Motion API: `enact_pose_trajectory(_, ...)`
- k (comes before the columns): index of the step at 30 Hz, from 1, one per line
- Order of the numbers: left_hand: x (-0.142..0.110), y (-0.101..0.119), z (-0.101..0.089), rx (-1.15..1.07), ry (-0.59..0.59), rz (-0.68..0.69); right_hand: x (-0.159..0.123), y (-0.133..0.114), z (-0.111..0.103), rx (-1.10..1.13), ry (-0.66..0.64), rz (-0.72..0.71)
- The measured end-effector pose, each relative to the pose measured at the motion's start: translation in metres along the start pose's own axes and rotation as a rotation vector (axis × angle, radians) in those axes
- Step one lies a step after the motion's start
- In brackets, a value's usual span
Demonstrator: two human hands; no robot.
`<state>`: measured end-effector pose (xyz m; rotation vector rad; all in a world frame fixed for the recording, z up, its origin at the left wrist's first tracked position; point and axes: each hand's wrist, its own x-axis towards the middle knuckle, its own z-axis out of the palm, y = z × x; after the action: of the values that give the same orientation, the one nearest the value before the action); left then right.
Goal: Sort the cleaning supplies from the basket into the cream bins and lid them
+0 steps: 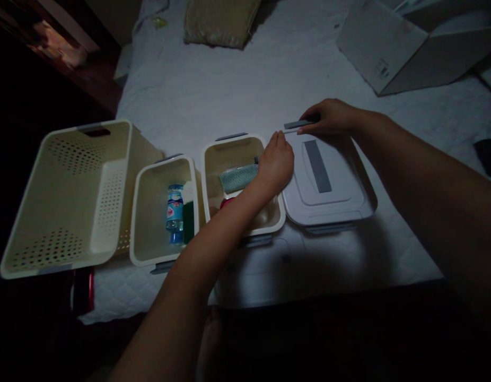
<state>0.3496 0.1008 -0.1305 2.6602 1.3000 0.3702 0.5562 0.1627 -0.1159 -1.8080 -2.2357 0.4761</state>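
Observation:
A closed white box with a lid (329,185) and a grey handle strip sits on the bed, to the right. My right hand (329,118) grips the grey latch (297,125) at the lid's far edge, fingers curled on it. My left hand (275,164) rests closed at the lid's left edge, above the neighbouring open cream bin (213,159), which holds a teal cloth (238,178) and something red. Another open cream bin (144,212) further left holds a blue bottle (175,212) and a green item.
A large perforated cream basket (70,196) lies tipped on its side at the far left. A cardboard box (404,48) stands at the back right, and a tan cushion (219,21) at the back. The bed's near edge drops into darkness.

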Motion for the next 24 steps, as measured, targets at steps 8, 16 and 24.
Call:
enact_pose_trajectory(8, -0.001, 0.002, -0.005, 0.100, -0.017, 0.017, -0.005, -0.003, 0.004, -0.046, 0.032, -0.071)
enact_pose_trajectory(16, -0.004, 0.002, -0.009, 0.212, 0.003, 0.049, -0.006, -0.008, -0.002, 0.065, -0.020, -0.068)
enact_pose_trajectory(24, -0.004, 0.002, -0.006, 0.200, 0.001, 0.046, -0.006, -0.008, -0.003, 0.031, -0.046, -0.044)
